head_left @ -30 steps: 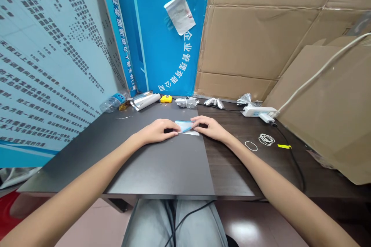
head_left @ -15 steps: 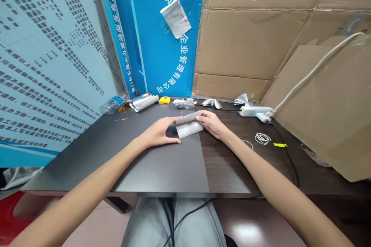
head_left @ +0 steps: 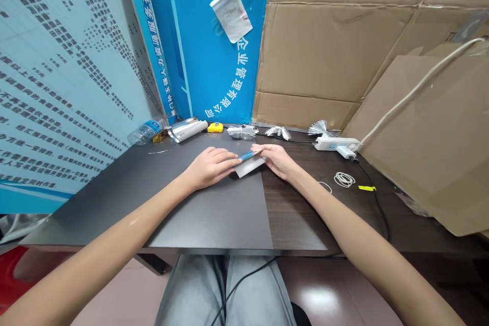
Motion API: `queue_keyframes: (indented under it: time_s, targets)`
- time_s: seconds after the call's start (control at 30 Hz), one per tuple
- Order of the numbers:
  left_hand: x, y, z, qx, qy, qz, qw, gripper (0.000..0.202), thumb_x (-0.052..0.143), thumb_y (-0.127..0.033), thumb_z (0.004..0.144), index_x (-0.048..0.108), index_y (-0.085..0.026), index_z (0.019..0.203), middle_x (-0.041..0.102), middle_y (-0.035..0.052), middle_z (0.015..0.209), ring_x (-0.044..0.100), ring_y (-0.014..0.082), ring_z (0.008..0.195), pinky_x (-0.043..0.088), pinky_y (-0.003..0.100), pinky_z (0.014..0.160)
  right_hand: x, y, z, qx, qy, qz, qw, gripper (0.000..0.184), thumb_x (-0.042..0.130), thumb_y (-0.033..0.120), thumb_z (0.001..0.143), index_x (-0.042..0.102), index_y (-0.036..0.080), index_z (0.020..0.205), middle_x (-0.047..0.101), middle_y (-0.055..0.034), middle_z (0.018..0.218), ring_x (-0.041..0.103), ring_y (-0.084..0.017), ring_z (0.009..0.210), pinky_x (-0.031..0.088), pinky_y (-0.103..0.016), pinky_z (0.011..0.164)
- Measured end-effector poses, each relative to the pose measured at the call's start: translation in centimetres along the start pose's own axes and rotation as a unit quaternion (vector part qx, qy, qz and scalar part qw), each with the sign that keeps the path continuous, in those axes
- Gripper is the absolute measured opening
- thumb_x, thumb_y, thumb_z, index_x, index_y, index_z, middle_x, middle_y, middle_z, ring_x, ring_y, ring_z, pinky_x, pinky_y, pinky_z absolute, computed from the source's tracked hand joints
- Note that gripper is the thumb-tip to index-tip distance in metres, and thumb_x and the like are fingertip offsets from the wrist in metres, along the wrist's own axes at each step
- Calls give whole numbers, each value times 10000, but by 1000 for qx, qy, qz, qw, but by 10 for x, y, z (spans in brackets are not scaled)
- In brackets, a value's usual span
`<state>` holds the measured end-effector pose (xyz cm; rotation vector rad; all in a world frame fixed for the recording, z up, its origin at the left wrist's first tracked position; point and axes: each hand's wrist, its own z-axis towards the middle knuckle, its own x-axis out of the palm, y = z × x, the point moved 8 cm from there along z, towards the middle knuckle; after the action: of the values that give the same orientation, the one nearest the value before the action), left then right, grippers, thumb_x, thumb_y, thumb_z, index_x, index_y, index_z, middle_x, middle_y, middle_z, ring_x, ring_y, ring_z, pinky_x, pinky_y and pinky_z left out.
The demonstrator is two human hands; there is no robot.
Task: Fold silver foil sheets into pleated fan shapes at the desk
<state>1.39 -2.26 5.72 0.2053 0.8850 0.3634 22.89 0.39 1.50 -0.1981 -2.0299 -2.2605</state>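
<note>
A small shiny silver sheet [head_left: 249, 164], folded over on itself, lies on the dark mat [head_left: 214, 209] at the middle of the desk. My left hand [head_left: 210, 165] rests flat on its left part, fingers stretched along the fold. My right hand [head_left: 275, 158] pinches the sheet's right edge between thumb and fingers. The upper flap reflects the blue board behind.
Along the back edge lie a plastic bottle [head_left: 144, 131], a silver foil roll [head_left: 187, 129], a yellow tape measure [head_left: 215, 127] and several fringed foil pieces [head_left: 244, 131]. A white power strip [head_left: 336, 144], white rubber bands [head_left: 344, 179] and a yellow scrap [head_left: 367, 188] sit right. Cardboard walls stand behind.
The sheet was flat, then its flap was lifted and turned over. Now the flap is folded down again, with my left hand's fingers pressed along it.
</note>
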Motion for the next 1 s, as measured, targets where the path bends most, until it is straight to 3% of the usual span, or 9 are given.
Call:
queue_keyframes:
  time_s: [0.17, 0.3, 0.37, 0.43, 0.53, 0.7, 0.83, 0.93, 1.0]
  targets:
    - [-4, -9, 2, 30, -73, -5, 997, 235, 558, -149, 1031, 693, -190, 1219, 799, 82, 1084, 743, 212, 1014, 530, 330, 818, 1, 1, 3, -2, 5, -22, 1000, 248, 827, 309, 664, 847, 199, 886, 765, -93, 1239, 651, -288, 1239, 496, -388, 1067]
    - [-11, 6, -1, -69, -134, -69, 986, 290, 562, -122, 1021, 657, -174, 1289, 791, 81, 1063, 744, 191, 967, 565, 329, 888, -6, 26, -4, -85, -31, -171, 981, 350, 711, 519, 849, 843, 223, 983, 710, -99, 1362, 574, -325, 1373, 417, -516, 1180]
    - [-12, 11, -2, -108, -144, -92, 979, 314, 564, -130, 1023, 639, -180, 1323, 788, 78, 1089, 744, 184, 975, 569, 324, 906, 4, 50, -17, -196, -36, -309, 930, 417, 696, 588, 892, 825, 246, 1091, 641, -89, 1468, 525, -326, 1428, 356, -553, 1228]
    - [-12, 13, -2, -120, -140, -110, 977, 333, 560, -139, 1024, 629, -188, 1346, 786, 77, 1103, 742, 184, 989, 569, 324, 915, 29, 64, -34, -295, 11, -416, 860, 552, 806, 600, 819, 761, 269, 1259, 613, -89, 1502, 532, -326, 1422, 355, -560, 1233]
    - [-9, 10, 0, -114, -127, -125, 977, 381, 550, -125, 1016, 615, -208, 1382, 789, 73, 1105, 738, 195, 1006, 561, 347, 938, 62, 58, -51, -345, 75, -510, 784, 721, 861, 580, 786, 648, 271, 1402, 655, -107, 1444, 572, -332, 1375, 358, -597, 1214]
    - [-8, 11, 0, -128, -117, -152, 973, 459, 580, -142, 993, 578, -243, 1441, 757, 84, 1241, 714, 221, 1135, 540, 396, 1023, 74, 44, -55, -360, 38, -546, 756, 174, 630, 271, 1000, 708, 256, 1155, 784, -55, 1165, 719, -252, 1109, 334, -605, 1198]
    - [-9, 22, -5, -183, -109, -169, 962, 481, 669, -260, 968, 578, -207, 1438, 729, 118, 1301, 692, 256, 1195, 533, 427, 1050, 68, 44, -56, -393, 12, -531, 751, 138, 594, 239, 1014, 721, 252, 1066, 800, -34, 1080, 735, -224, 1032, 355, -535, 1179]
    - [-6, 22, -5, -155, -70, -154, 973, 204, 629, -288, 1006, 722, -204, 1167, 791, 84, 1095, 736, 227, 1018, 553, 375, 946, 68, 44, -56, -402, 17, -537, 742, 132, 602, 236, 1014, 727, 251, 1056, 799, -33, 1088, 727, -223, 1043, 383, -494, 1138]
    - [-1, 20, -6, -128, -34, -134, 982, 193, 572, -277, 1037, 749, -207, 1066, 798, 75, 1032, 744, 208, 958, 553, 342, 888, 70, 43, -56, -409, 29, -552, 726, 130, 607, 231, 1016, 734, 242, 1041, 795, -39, 1081, 712, -224, 1039, 428, -449, 1060]
